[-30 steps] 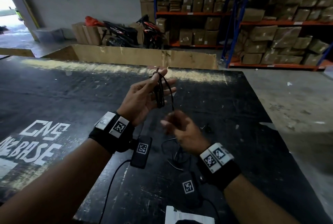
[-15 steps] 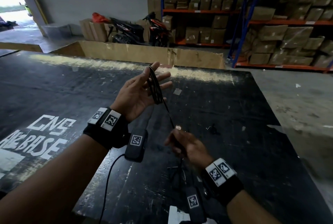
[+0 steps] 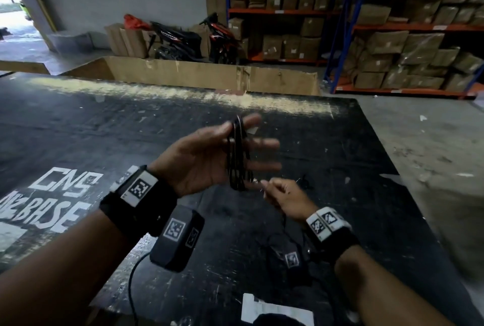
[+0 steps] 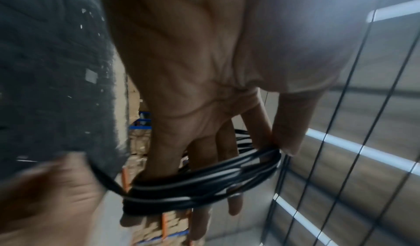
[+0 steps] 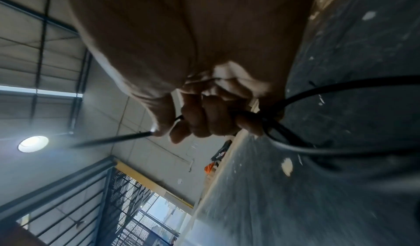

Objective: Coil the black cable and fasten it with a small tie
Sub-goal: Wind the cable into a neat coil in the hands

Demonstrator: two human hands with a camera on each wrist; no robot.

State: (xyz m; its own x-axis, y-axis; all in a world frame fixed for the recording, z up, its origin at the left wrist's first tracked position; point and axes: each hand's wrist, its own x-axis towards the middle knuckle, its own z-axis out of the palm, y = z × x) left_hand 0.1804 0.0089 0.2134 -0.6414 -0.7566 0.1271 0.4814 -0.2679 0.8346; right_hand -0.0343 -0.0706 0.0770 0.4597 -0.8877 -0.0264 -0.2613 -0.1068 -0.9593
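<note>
Coiling step — the black cable [image 3: 237,158] wraps the straight fingers [image 3: 264,143] of the left hand [image 3: 204,160], thumb pinning it, while the right hand [image 3: 285,198] just beneath grips the slack — next, probably, another snug wrap.

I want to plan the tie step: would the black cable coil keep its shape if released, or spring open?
Probably floppy: the black cable bends tightly round the fingers of the left hand. Likely light: its loose part hangs in thin curves from the right hand. The glossy loops may slide apart, since nothing binds them yet.
</note>
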